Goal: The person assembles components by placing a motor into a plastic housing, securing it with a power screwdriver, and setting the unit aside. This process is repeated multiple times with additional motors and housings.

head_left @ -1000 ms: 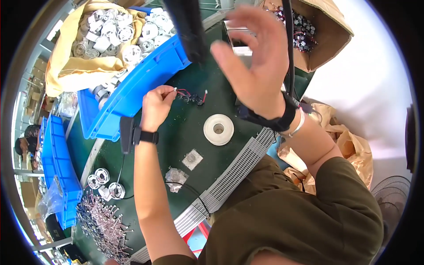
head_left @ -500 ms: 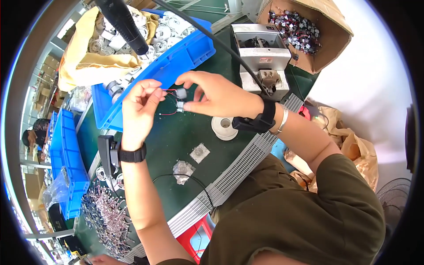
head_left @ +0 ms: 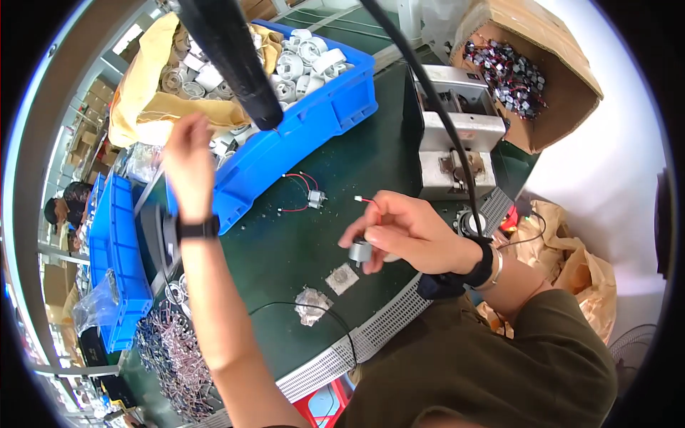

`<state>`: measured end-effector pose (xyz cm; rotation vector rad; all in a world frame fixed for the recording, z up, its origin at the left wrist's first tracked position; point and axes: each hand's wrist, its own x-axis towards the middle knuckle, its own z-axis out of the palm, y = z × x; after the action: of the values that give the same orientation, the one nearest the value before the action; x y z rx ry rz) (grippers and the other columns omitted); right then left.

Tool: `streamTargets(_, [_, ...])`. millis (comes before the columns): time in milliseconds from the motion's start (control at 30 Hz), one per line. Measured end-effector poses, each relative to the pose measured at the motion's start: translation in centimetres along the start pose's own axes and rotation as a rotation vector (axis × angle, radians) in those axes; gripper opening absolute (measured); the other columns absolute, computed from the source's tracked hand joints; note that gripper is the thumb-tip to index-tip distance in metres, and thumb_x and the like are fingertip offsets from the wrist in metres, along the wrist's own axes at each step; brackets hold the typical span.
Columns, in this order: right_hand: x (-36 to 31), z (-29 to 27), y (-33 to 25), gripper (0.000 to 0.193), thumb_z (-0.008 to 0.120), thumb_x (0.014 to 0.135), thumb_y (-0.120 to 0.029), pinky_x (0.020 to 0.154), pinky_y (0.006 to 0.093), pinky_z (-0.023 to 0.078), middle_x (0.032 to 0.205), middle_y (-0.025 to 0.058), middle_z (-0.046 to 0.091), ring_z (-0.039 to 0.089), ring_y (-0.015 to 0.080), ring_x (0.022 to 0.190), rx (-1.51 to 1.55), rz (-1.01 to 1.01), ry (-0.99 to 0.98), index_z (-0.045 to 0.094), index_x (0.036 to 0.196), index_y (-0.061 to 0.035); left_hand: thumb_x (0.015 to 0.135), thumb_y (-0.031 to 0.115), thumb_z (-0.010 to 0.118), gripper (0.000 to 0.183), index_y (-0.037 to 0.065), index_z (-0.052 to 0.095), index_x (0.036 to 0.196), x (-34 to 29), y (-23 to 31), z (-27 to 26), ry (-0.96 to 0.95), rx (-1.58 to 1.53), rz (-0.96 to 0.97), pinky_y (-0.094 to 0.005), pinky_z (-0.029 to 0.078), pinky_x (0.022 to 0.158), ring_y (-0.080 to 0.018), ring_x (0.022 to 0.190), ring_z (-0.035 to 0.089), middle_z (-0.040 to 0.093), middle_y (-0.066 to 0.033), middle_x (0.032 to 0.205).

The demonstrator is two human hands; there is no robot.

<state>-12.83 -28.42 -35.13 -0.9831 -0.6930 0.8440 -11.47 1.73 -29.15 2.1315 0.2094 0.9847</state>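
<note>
A small grey motor (head_left: 360, 250) is pinched in the fingers of my right hand (head_left: 410, 232), above the middle of the green tabletop. Its wire, ending in a white connector (head_left: 359, 199), pokes out past the fingers. On the tabletop lies a second small motor (head_left: 316, 199) with red and dark wires, untouched. My left hand (head_left: 189, 160) is raised at the near side of the brown paper bag (head_left: 153, 118) of white round plastic parts, by the blue bin (head_left: 307, 135). Motion smears its fingers, so I cannot tell what they hold.
A dark electric screwdriver (head_left: 239, 68) hangs over the bin. Behind my right hand stand a grey metal machine (head_left: 457, 128) and a cardboard box (head_left: 571, 93) of motors. Heaped wires (head_left: 175, 357) lie at lower left, near another blue bin (head_left: 118, 264). A black cable (head_left: 342, 321) crosses the near edge.
My hands have moved apart: the left toward the paper bag, the right nearer me and rightward with a motor. One wired motor now lies released on the table. The whole view has shifted slightly.
</note>
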Motion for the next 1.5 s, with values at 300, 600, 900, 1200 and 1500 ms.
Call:
streamTargets(300, [-2.4, -1.2, -0.8, 0.014, 0.056, 0.086, -0.001, 0.067, 0.0301, 0.055, 0.102, 0.0149, 0.057, 0.064, 0.0209, 0.077, 0.125, 0.077, 0.15, 0.056, 0.099, 0.0019, 0.072, 0.022, 0.064, 0.034, 0.007, 0.063, 0.102, 8.2, -4.7, 5.7, -0.434, 0.751, 0.471, -0.0403, 0.049, 0.076, -0.035, 0.089, 0.061, 0.063, -0.0203, 0.097])
streamTargets(600, [-5.1, -3.7, -2.2, 0.023, 0.063, 0.08, 0.002, 0.068, 0.0247, 0.052, 0.091, 0.0083, 0.06, 0.064, 0.0161, 0.077, -0.196, -0.149, 0.343, 0.054, 0.102, 0.0034, 0.086, 0.016, 0.062, 0.032, 0.002, 0.051, 0.113, -8.6, 1.6, 1.9, -0.371, -0.415, -0.041, -0.0249, 0.048, 0.075, -0.013, 0.089, 0.057, 0.057, -0.0102, 0.109])
streamTargets(900, [-4.3, -3.5, -1.1, 0.03, 0.062, 0.08, 0.003, 0.079, 0.0254, 0.051, 0.101, 0.0076, 0.059, 0.06, 0.0117, 0.086, -0.47, -0.184, 0.298, 0.054, 0.11, 0.0032, 0.066, 0.004, 0.077, 0.049, 0.003, 0.044, 0.102, -21.3, 3.7, 9.8, -0.347, -0.352, 0.126, -0.0346, 0.048, 0.084, -0.0324, 0.101, 0.059, 0.053, -0.0215, 0.118])
streamTargets(1200, [-2.5, -3.4, -0.7, 0.022, 0.063, 0.076, -0.003, 0.065, 0.0289, 0.049, 0.083, 0.0074, 0.054, 0.058, 0.0187, 0.073, -1.153, -0.178, 0.049, 0.058, 0.098, -0.0005, 0.061, 0.012, 0.08, 0.067, 0.0, 0.045, 0.117, -20.7, 5.2, 9.0, -0.426, -0.12, 0.205, -0.0386, 0.045, 0.088, -0.0337, 0.104, 0.054, 0.055, -0.0177, 0.113])
streamTargets(1500, [-1.4, -2.7, 0.1, 0.017, 0.063, 0.076, -0.01, 0.072, 0.0366, 0.045, 0.084, 0.0099, 0.053, 0.054, 0.0271, 0.08, -1.53, -0.226, -0.11, 0.055, 0.089, -0.0028, 0.061, 0.015, 0.08, 0.065, -0.003, 0.046, 0.113, -21.0, 4.2, 9.1, -0.344, -0.179, 0.159, -0.0379, 0.045, 0.086, -0.0337, 0.102, 0.055, 0.054, -0.0195, 0.113])
